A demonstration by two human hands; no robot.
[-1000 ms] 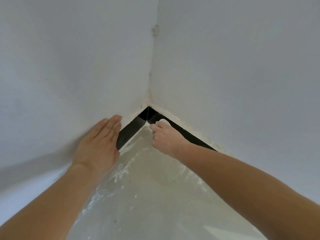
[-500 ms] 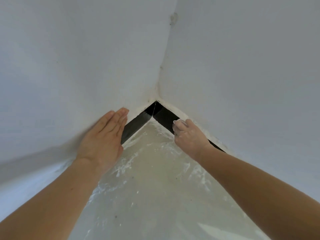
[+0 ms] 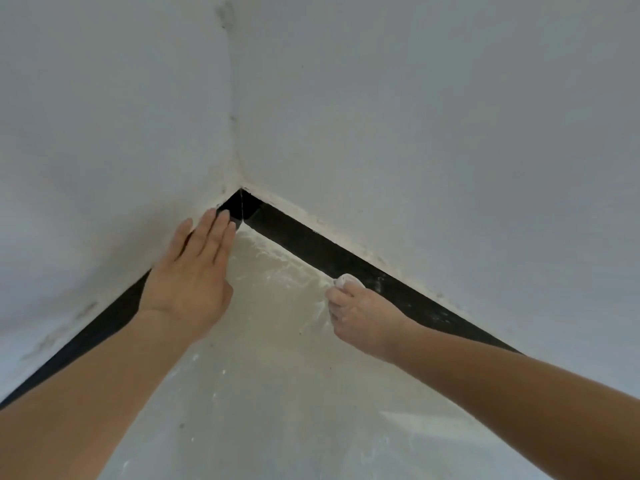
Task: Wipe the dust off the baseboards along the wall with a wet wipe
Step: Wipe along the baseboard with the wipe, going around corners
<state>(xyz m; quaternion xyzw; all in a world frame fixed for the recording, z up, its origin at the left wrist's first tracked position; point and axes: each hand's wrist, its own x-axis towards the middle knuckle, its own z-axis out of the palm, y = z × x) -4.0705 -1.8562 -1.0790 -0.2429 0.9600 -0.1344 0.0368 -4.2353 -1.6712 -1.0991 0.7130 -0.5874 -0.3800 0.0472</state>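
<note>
Grips a balled white wet wipe (image 3: 347,280) in the right hand (image 3: 367,317), against the black right baseboard (image 3: 304,242). Lays the left hand (image 3: 192,278) flat, fingers straight, over the left baseboard (image 3: 86,341) near the corner (image 3: 241,202). Shows dusty pale floor (image 3: 277,393) between.

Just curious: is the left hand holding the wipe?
No, the left hand lies flat and empty; the right hand grips the wet wipe.
</note>
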